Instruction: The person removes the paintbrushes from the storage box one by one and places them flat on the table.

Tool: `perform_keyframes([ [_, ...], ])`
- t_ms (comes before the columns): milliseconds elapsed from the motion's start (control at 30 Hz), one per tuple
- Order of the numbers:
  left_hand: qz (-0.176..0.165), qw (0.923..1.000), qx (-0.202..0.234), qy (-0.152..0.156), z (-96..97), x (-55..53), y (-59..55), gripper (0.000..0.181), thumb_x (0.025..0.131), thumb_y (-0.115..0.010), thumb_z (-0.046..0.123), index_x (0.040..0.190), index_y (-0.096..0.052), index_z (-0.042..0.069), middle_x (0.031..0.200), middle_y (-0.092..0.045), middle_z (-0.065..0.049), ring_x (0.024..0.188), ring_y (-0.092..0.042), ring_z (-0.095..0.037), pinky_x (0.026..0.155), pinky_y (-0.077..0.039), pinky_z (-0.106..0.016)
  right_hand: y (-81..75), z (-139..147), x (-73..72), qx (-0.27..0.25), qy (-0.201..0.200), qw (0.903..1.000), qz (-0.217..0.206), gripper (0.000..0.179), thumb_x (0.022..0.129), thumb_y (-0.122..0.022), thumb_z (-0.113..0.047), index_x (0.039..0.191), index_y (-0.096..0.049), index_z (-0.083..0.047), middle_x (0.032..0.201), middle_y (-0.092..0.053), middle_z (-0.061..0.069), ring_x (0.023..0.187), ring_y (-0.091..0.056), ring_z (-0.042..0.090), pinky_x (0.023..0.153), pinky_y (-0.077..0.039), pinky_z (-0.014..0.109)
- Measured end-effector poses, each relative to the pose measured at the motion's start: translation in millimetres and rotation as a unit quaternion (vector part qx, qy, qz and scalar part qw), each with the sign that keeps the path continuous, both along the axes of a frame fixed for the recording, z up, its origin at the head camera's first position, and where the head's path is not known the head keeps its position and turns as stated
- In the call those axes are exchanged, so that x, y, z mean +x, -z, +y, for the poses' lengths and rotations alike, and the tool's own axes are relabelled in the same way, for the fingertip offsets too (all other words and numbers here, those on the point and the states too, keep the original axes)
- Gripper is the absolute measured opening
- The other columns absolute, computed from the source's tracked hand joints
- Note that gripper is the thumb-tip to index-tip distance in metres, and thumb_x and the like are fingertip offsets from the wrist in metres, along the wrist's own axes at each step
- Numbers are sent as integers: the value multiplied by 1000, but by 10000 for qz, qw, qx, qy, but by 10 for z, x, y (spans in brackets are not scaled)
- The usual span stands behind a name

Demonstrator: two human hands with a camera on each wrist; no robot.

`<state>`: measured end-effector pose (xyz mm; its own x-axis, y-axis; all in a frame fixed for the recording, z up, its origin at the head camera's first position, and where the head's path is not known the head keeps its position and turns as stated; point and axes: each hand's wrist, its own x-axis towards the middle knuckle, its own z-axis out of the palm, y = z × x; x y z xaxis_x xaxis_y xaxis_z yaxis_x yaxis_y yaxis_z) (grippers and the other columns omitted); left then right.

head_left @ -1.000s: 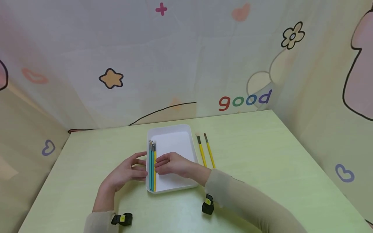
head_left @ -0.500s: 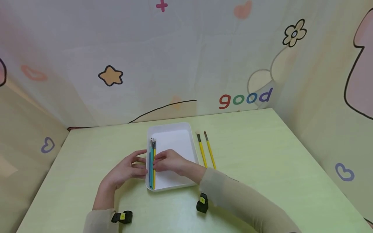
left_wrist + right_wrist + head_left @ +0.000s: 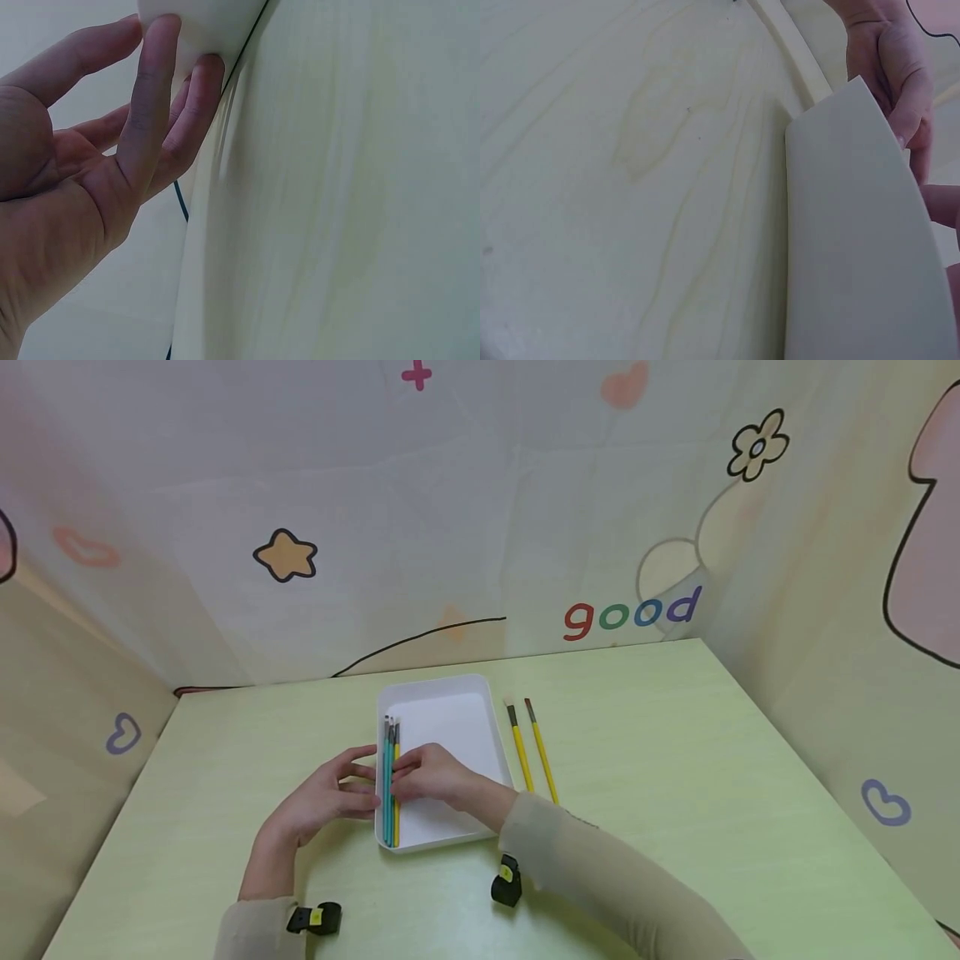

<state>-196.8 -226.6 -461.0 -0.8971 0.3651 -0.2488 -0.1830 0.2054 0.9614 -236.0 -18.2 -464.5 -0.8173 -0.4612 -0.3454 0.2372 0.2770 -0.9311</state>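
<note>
A white tray [image 3: 457, 727] lies on the table. Along its left inner wall are teal paintbrushes [image 3: 387, 785] and one yellow paintbrush [image 3: 397, 831], side by side with bristles toward the back. My right hand [image 3: 435, 777] reaches into the tray, its fingertips against the yellow brush from the right. Outside the tray, my left hand [image 3: 318, 802] rests its spread fingertips on the left wall. The left wrist view shows this hand's fingers [image 3: 154, 97] touching the tray wall [image 3: 210, 26]. In the right wrist view, the tray's side [image 3: 855, 240] hides most of the right hand.
Right of the tray, two more yellow-handled paintbrushes, one pale-tipped [image 3: 519, 743] and one dark-tipped [image 3: 541, 747], lie on the pale green table [image 3: 645, 735]. My right forearm covers their near ends. A printed curtain [image 3: 450, 527] stands behind and at both sides.
My right hand has moved slightly left, and the row of brushes has shifted and turned closer to the tray's left wall. My left hand stays at the wall.
</note>
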Motion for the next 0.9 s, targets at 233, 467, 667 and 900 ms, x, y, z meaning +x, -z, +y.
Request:
perform_keyframes([
  [233,36,9999,103,55,-8,1,0,81,92,-71,-1,159,-26,3,137,-44,-30,115,-62,-34,88,-60,-44,70,-88,5,-211,271,9994,20,27,91,-74,1,114,-65,9,91,-69,10,81,-71,21,78,-62,34],
  [467,31,9999,156,59,0,3,13,81,91,-71,-1,159,-26,3,137,-43,-29,115,-62,-33,88,-60,-43,56,-148,61,-35,515,9984,228,25,90,-75,3,111,-63,6,89,-66,10,75,-70,19,69,-62,30],
  [667,47,9997,210,86,-6,7,-4,82,92,-70,-2,160,-24,2,138,-42,-31,116,-61,-35,88,-60,-44,50,-152,56,-126,520,9985,93,26,89,-76,3,111,-62,5,91,-64,11,73,-68,19,68,-63,32],
  [900,33,9997,219,81,-12,11,-1,83,91,-70,-3,160,-23,2,138,-42,-30,114,-62,-34,88,-60,-43,36,-150,61,-196,432,9989,-20,27,90,-76,2,113,-61,5,93,-64,12,74,-68,19,67,-63,32],
])
